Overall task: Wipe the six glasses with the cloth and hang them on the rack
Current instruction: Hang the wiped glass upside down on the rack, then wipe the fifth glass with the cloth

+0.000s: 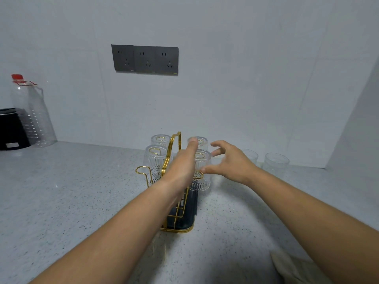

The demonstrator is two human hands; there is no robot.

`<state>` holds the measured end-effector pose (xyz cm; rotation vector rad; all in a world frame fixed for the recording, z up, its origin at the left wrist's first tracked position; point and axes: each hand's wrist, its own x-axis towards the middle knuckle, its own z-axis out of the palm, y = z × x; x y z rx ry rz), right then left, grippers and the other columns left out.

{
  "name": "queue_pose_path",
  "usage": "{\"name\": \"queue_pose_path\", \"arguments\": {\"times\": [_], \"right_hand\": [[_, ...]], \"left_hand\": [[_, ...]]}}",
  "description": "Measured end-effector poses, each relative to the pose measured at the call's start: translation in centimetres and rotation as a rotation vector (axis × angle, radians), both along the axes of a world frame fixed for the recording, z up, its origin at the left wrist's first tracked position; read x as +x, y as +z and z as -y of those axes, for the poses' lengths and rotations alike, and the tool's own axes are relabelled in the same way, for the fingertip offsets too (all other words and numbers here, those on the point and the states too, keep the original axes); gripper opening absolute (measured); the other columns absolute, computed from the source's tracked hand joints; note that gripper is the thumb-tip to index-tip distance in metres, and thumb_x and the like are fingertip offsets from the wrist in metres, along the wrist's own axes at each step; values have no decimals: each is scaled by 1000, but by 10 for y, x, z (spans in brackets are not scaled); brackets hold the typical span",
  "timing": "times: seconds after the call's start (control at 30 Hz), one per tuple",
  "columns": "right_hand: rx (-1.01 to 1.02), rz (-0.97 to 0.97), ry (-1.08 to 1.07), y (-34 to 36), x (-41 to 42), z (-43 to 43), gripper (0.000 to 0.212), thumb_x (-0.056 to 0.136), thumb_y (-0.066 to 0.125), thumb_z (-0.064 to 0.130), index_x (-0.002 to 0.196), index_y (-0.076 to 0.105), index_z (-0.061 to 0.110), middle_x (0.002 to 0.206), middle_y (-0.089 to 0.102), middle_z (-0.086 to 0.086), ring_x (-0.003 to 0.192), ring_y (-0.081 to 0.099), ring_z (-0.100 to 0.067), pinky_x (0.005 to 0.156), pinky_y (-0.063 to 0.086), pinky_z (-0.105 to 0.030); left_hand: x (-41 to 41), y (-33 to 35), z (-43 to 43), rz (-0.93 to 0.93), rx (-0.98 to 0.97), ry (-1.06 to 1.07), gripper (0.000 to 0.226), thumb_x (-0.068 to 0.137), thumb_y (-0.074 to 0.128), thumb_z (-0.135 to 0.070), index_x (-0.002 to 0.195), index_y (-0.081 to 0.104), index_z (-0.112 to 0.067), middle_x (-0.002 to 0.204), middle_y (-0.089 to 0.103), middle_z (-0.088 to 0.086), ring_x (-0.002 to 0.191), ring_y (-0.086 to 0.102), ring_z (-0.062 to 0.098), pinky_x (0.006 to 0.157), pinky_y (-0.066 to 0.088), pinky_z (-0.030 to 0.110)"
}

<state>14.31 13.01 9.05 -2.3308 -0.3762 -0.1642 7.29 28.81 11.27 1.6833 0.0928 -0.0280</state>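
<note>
A gold wire rack (174, 144) with a dark base stands mid-counter. Several ribbed glasses hang upside down on it: two on the left (154, 162) (161, 140), one at the back right (202, 140) and one at the front right (203, 181). My left hand (181, 165) reaches over the rack against the front right glass's left side, one finger stretched out and the others hidden. My right hand (231, 162) is spread beside that glass, its thumb tip touching the glass wall. Two more glasses (250, 156) (275, 163) stand upright at the right by the wall. The cloth (291, 267) lies at the bottom right.
A speckled grey counter (71, 191) runs to the tiled wall. At the far left stand a big plastic bottle with a red cap (33, 115) and a black appliance (12, 130). Dark wall sockets (145, 59) sit above the rack. A side wall closes the right.
</note>
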Motion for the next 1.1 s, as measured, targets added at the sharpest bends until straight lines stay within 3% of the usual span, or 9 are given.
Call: {"name": "queue_pose_path", "arguments": {"times": [0.1, 0.27, 0.37, 0.5, 0.7, 0.87, 0.97, 1.03, 1.1], "right_hand": [[0, 20, -43, 0, -12, 32, 82, 68, 92, 49, 137, 52, 32, 117, 63, 15, 85, 59, 0, 80, 44, -22], [-13, -3, -166, -15, -36, 106, 47, 80, 85, 42, 119, 65, 25, 101, 71, 10, 75, 63, -2, 77, 50, -24], [129, -71, -270, -27, -41, 143, 39, 82, 85, 33, 114, 68, 17, 89, 74, 5, 72, 69, -11, 77, 58, -34], [247, -135, -376, -40, -32, 184, 45, 85, 83, 31, 121, 63, 12, 98, 75, -7, 83, 71, -19, 74, 54, -29], [263, -158, -440, -66, 9, 204, 80, 81, 86, 36, 145, 45, 14, 132, 58, -6, 114, 60, -20, 95, 47, -32], [299, -177, -416, -86, 51, 212, 103, 77, 89, 36, 156, 28, 14, 149, 49, -8, 133, 52, -26, 107, 44, -36], [329, -167, -376, -97, 68, 216, 91, 74, 91, 29, 148, 41, 13, 137, 60, -4, 120, 62, -21, 95, 50, -28], [376, -155, -329, -103, 76, 219, 75, 74, 91, 18, 137, 51, 13, 124, 69, 0, 110, 69, -17, 89, 55, -24], [409, -140, -304, -107, 81, 220, 69, 72, 91, 14, 132, 57, 14, 121, 73, 0, 110, 71, -17, 97, 58, -34]], "left_hand": [[-11, 8, 7, 131, 103, 44, 68, 101, 38, -65, 157, 37, -26, 160, 41, -4, 139, 42, 19, 103, 32, 39], [-25, 13, 43, 430, 208, -28, 54, 104, 49, -50, 153, 41, -28, 154, 44, -11, 142, 41, 8, 111, 34, 29], [-11, -3, 70, 362, 154, -98, 39, 105, 53, -42, 139, 53, -23, 125, 59, -14, 118, 58, 4, 99, 45, 22], [19, -42, 114, 160, 111, -179, 28, 104, 56, -41, 124, 58, -21, 118, 63, -5, 116, 64, 18, 109, 49, 44], [63, -81, 160, 43, 117, -275, 59, 103, 51, -53, 150, 44, -18, 142, 55, -1, 130, 54, 18, 117, 41, 41], [102, -98, 195, 51, 67, -334, 97, 83, 49, -77, 158, 34, -18, 157, 46, -1, 144, 43, 17, 123, 31, 44], [121, -101, 210, 58, -3, -331, 68, 101, 42, -64, 151, 42, -18, 146, 53, -4, 131, 52, 11, 113, 35, 35], [131, -105, 217, 58, -31, -331, 73, 96, 41, -72, 148, 49, -21, 140, 59, -7, 121, 57, 4, 112, 37, 34], [146, -118, 224, 50, -66, -338, 87, 81, 43, -83, 145, 55, -24, 138, 66, -7, 125, 62, 8, 117, 39, 39]]}}
